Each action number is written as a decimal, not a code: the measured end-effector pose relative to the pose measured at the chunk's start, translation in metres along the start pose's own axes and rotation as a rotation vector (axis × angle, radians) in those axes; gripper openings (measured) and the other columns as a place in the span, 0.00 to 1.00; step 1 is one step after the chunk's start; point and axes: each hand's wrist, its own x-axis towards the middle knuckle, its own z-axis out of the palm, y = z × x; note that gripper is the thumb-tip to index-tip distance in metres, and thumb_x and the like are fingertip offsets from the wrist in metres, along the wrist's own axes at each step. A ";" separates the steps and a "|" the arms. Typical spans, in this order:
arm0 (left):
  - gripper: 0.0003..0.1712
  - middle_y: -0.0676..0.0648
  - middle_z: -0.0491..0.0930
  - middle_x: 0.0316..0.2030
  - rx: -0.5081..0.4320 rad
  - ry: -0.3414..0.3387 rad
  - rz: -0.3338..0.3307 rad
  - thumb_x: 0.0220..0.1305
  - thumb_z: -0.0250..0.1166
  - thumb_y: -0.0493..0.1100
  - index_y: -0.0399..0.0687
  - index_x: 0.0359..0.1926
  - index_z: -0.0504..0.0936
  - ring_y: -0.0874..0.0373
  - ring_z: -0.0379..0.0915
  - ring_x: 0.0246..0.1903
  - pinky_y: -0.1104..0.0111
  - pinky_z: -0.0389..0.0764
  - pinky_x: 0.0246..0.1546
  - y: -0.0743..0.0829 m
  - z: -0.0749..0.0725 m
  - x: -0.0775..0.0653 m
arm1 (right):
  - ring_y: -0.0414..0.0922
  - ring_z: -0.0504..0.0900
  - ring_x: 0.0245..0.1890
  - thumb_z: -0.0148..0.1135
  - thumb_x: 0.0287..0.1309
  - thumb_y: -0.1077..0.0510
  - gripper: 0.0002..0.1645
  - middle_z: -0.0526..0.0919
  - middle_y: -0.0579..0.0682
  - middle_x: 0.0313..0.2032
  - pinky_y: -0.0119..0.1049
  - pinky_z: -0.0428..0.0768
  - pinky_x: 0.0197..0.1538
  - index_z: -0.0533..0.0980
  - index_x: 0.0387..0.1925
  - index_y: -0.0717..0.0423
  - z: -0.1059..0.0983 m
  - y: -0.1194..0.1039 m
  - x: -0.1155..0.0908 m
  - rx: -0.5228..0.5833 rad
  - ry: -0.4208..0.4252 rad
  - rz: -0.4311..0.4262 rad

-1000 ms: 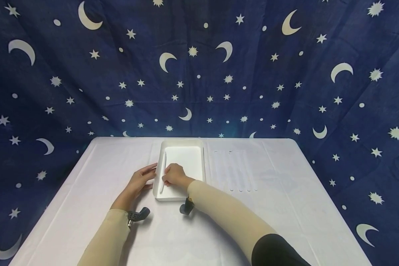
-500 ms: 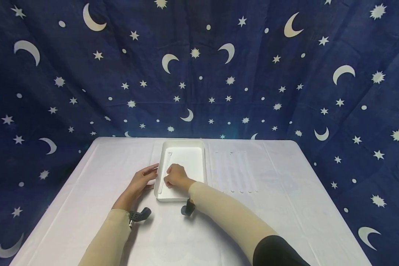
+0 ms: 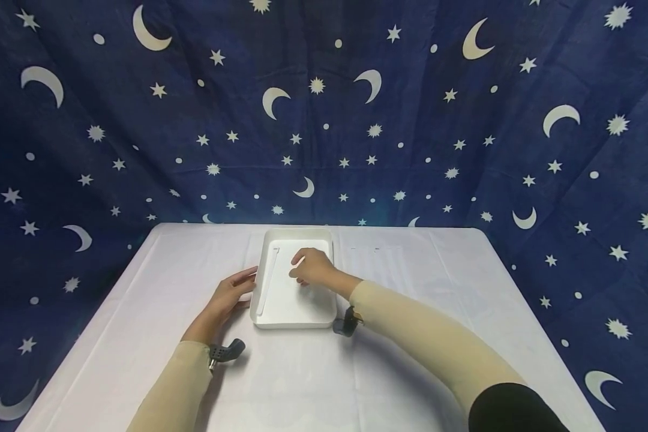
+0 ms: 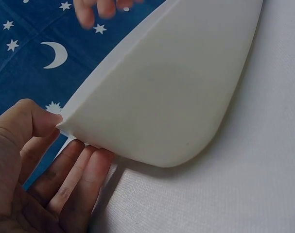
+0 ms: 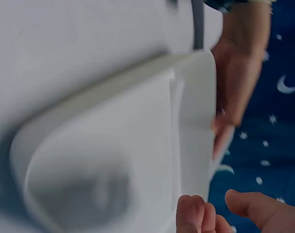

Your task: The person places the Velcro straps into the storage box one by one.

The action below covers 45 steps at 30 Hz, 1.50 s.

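Note:
A white rectangular tray (image 3: 295,324) lies on the table. Along its left inner side lies a slim white strip (image 3: 267,281) with a small dark mark at its far end. My right hand (image 3: 314,268) hovers over the tray's middle, right of the strip. Its thumb (image 5: 249,203) and loosely bent fingers (image 5: 195,213) stand apart, holding nothing. My left hand (image 3: 231,295) rests against the tray's left outer wall, fingers reaching along it. In the left wrist view, its thumb (image 4: 38,119) touches the tray's rim and its other fingertips touch lower down.
Several clear, slim strips (image 3: 377,270) lie side by side on the table, right of the tray, partly behind the right forearm. A white cloth (image 3: 281,384) covers the table. Behind it hangs a dark blue curtain (image 3: 324,198) with moons and stars.
My right hand has left the strip and moved up and to the right. The strip's far end has shifted right, and its dark mark now shows. My left hand stays put.

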 end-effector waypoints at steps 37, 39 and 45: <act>0.34 0.40 0.65 0.70 0.027 0.018 0.008 0.67 0.59 0.45 0.52 0.73 0.65 0.40 0.68 0.65 0.62 0.85 0.50 -0.002 -0.002 -0.001 | 0.39 0.83 0.26 0.65 0.57 0.59 0.25 0.84 0.59 0.37 0.28 0.81 0.31 0.76 0.53 0.71 -0.170 0.154 -0.081 -0.105 0.277 0.266; 0.34 0.39 0.65 0.70 0.030 0.019 0.012 0.67 0.60 0.46 0.52 0.73 0.65 0.40 0.69 0.64 0.62 0.85 0.50 -0.003 -0.002 -0.001 | 0.39 0.83 0.26 0.65 0.56 0.59 0.24 0.84 0.57 0.34 0.27 0.81 0.30 0.76 0.52 0.71 -0.166 0.160 -0.083 -0.093 0.280 0.279; 0.33 0.39 0.66 0.70 0.031 0.020 0.013 0.67 0.59 0.46 0.52 0.72 0.65 0.40 0.69 0.64 0.63 0.85 0.50 -0.004 0.001 -0.001 | 0.40 0.81 0.24 0.66 0.55 0.61 0.23 0.83 0.55 0.29 0.31 0.83 0.29 0.76 0.50 0.71 -0.153 0.175 -0.087 -0.060 0.286 0.301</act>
